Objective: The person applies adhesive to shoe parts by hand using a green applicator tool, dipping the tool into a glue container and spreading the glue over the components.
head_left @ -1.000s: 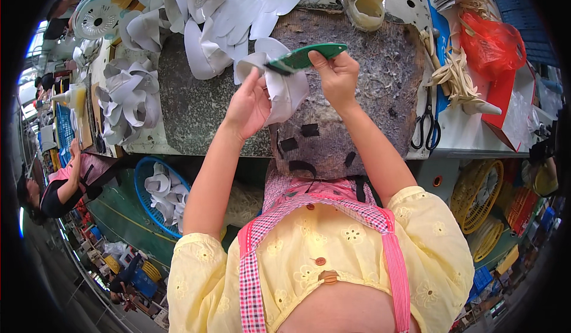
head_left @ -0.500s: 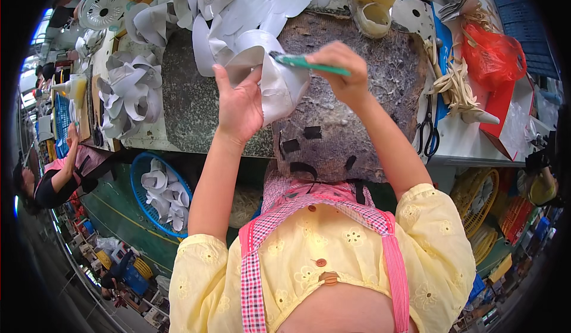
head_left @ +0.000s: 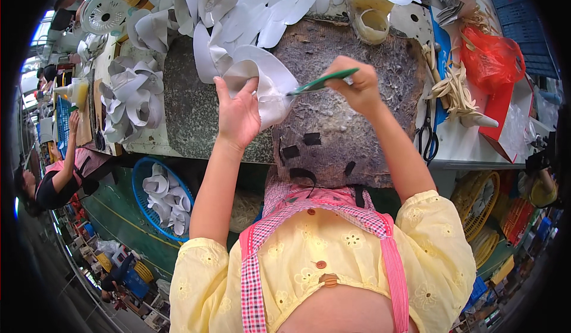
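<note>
A white curved shoe upper (head_left: 273,74) is held over the worktop, its folded edges standing up. My left hand (head_left: 239,114) grips it from the near left side, with fingers tucked inside the piece and thumb outside. In my right hand (head_left: 360,89) is a brush with a green handle (head_left: 330,80), closed in the fingers. The brush tip touches the right side of the upper, and the handle slants up to the right. More white uppers (head_left: 211,44) lie just beyond my left hand, one of them against the held piece.
A stained dark board (head_left: 380,131) covers the worktop before me. Beyond it stand a crusted glue pot (head_left: 373,28) and flat white sole-shaped pieces (head_left: 270,9). Scissors (head_left: 427,140) and a red plastic bag (head_left: 492,62) lie right. A blue basket (head_left: 140,181) of uppers sits below left.
The brush has moved from the upper's top edge down to its right side, its handle now tilted upward. The shoe upper has turned slightly in my left hand.
</note>
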Available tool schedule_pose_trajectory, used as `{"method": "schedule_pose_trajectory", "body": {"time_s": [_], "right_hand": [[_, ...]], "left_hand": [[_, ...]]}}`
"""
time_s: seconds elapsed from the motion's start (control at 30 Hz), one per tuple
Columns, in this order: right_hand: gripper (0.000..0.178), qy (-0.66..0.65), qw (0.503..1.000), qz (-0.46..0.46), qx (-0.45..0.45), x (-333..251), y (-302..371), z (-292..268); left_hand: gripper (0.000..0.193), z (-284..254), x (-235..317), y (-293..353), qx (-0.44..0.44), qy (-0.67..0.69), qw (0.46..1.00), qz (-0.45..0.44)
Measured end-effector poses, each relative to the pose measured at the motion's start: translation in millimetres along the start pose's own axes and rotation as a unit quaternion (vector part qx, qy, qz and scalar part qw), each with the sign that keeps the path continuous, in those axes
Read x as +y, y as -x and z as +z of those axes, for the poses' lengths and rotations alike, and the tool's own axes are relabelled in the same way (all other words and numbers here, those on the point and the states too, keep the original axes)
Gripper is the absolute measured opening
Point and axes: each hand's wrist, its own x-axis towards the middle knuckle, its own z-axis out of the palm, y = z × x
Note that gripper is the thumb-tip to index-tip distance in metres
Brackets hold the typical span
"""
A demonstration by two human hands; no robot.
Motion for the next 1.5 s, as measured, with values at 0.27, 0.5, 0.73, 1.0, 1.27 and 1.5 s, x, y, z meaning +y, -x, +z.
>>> {"method": "schedule_pose_trajectory", "body": {"time_s": [0.27,0.5,0.73,1.0,1.27,1.5], "right_hand": [[0.026,0.454,0.865,0.081,0.198,113.2,-14.5,-99.4],[0.016,0.315,0.942,-0.001,0.113,73.2,-9.3,-127.6],[0.013,0.166,0.92,0.221,0.279,74.7,29.1,-138.5],[0.011,-0.307,0.879,0.201,0.303,6.8,38.2,-24.5],[0.005,-0.264,0.936,0.158,0.169,0.3,-2.6,5.8],[0.006,-0.093,0.987,0.014,-0.127,-24.0,-0.5,5.6]], "left_hand": [[0.08,-52.9,-9.6,-47.4,0.158,-0.203,0.965,-0.047],[0.055,-13.4,6.1,-17.5,0.023,-0.75,0.653,-0.106],[0.056,-5.2,-0.1,-34.2,-0.113,-0.806,0.57,-0.117],[0.105,-3.0,14.8,-9.0,-0.049,-0.261,0.952,-0.15],[0.114,11.2,7.8,20.0,-0.03,-0.184,0.977,-0.102],[0.11,3.0,19.9,30.0,-0.006,0.011,0.999,-0.037]]}}
